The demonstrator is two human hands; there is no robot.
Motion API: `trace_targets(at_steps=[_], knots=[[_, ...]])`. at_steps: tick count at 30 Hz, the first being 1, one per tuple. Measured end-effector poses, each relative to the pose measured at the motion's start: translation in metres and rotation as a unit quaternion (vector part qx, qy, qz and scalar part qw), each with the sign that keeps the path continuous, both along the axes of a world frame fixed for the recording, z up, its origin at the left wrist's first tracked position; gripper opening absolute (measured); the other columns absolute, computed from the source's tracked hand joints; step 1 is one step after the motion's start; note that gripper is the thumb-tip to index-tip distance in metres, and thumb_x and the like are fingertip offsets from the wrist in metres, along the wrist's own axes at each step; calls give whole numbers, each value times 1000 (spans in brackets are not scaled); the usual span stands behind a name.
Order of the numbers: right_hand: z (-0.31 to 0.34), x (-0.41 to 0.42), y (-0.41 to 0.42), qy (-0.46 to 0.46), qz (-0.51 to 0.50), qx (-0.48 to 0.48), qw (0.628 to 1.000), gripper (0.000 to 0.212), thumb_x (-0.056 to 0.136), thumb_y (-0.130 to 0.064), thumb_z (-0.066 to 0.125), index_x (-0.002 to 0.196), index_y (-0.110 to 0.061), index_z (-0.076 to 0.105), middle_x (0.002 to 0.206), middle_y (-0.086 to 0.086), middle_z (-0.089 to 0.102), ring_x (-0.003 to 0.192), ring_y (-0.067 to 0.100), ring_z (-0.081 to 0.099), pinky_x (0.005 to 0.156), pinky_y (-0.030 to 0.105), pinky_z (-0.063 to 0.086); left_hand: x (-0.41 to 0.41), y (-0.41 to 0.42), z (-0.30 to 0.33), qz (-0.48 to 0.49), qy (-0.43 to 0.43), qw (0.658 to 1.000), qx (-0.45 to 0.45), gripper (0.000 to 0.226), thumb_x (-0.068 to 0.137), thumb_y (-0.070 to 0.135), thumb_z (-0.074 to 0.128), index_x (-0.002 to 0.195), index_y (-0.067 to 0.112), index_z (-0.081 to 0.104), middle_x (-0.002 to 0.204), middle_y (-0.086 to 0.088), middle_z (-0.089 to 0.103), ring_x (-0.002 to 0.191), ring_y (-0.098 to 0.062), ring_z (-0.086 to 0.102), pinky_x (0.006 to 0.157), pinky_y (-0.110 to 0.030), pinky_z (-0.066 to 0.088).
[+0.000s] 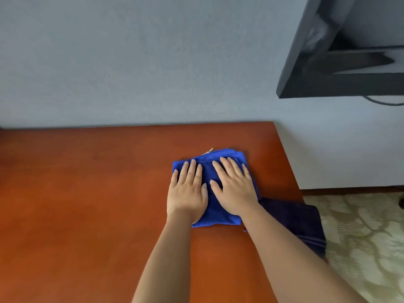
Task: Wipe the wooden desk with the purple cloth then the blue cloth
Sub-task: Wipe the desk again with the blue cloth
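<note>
A folded blue cloth (215, 212) lies flat on the reddish wooden desk (87, 193), toward its right side. My left hand (187, 191) presses palm-down on the cloth's left half, fingers spread. Beside it my right hand (235, 186) lies flat on the right half, fingers apart as well. The purple cloth (301, 224), very dark, sits at the desk's right edge just behind my right forearm and hangs partly over the side. A small pale tag (209, 151) sticks out at the blue cloth's far edge.
A grey wall (142, 62) runs right behind the desk's far edge. A black wall-mounted screen (341, 62) juts out at the upper right with a cable under it. Patterned carpet (367, 237) lies to the right of the desk.
</note>
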State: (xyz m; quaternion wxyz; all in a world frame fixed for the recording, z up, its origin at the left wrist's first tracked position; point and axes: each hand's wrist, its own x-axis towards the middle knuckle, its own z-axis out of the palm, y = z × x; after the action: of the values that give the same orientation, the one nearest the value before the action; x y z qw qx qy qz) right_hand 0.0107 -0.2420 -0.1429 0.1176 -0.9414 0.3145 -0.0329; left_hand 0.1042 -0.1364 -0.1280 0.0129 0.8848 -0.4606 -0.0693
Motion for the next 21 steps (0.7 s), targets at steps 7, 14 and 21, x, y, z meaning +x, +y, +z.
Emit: trace_targets(at_steps=[7, 14, 21], knots=[[-3, 34, -47, -9, -37, -1, 999, 81, 78, -54, -1, 151, -26, 21, 160, -1, 14, 147, 15, 8, 119, 43, 3, 38, -56, -2, -21, 0, 1000, -4, 57, 101, 35, 14, 153, 17, -2, 161, 0, -9, 147, -16, -11, 120, -37, -5], [-3, 67, -109, -3, -66, -2, 998, 59, 98, -45, 32, 152, -27, 18, 160, -3, 11, 147, 13, 4, 120, 41, 1, 75, -118, -5, -39, 6, 999, -28, 57, 101, 35, 16, 153, 18, 2, 161, 1, -6, 147, -15, -9, 120, -37, -4], [-3, 78, -142, -12, -69, 11, 997, 58, 98, -45, 31, 152, -28, 17, 160, -4, 10, 147, 11, 2, 120, 40, -1, 87, -150, -6, -46, 2, 998, -40, 56, 101, 35, 16, 153, 17, 4, 161, 0, -2, 148, -16, -7, 120, -38, -3]])
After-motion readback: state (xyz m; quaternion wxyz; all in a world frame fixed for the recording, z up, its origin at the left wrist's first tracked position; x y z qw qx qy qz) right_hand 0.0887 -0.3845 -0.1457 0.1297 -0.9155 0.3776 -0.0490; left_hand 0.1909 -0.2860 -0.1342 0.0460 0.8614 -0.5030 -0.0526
